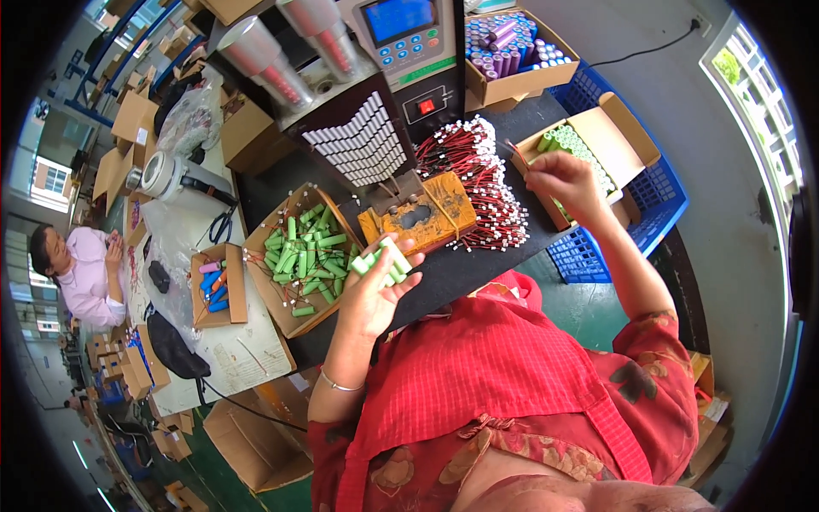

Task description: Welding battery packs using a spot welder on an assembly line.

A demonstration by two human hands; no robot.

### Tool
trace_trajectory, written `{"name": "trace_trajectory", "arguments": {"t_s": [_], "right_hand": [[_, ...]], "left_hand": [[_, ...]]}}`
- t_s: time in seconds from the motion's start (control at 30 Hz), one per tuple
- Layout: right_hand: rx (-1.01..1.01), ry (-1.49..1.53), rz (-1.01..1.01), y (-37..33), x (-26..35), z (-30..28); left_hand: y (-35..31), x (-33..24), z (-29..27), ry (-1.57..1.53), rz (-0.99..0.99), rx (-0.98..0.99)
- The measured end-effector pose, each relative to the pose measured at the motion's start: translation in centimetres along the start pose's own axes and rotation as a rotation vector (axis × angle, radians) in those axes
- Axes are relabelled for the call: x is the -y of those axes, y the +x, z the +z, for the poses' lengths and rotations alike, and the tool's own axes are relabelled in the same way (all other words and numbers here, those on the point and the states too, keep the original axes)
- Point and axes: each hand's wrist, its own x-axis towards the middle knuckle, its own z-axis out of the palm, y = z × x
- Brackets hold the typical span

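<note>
My left hand (375, 290) is closed round several light green cylindrical battery cells (388, 263), which lie across the palm and fingers. It is just in front of a yellow-orange block (448, 213) with dark stains under the spot welder's (358, 128) electrodes. On the right, my right hand (565, 183) is raised in a pinch on a thin red wire lead (515, 152), mostly hidden by the fingers. Behind that hand is a carton of green cells (589, 154). Between the block and that carton is a pile of red and black wire leads (486, 183) with white connectors.
A carton of green cells with leads (303, 256) stands left of the block. Purple and blue cells (512, 47) fill a carton at the back. A blue crate (657, 205) is at right. A co-worker (85, 269) sits at far left beside a white table (256, 363).
</note>
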Motion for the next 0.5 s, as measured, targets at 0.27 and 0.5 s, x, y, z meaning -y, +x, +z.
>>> {"name": "trace_trajectory", "arguments": {"t_s": [0.27, 0.5], "right_hand": [[0.159, 0.043, -0.054, -5.1, -0.8, 4.9], [0.338, -0.294, -0.353, -4.7, 0.1, 6.2]], "left_hand": [[1.3, 1.3, 2.6, 0.002, 0.137, -0.050], [1.4, 2.0, 2.6, 0.104, 0.181, -0.118]]}}
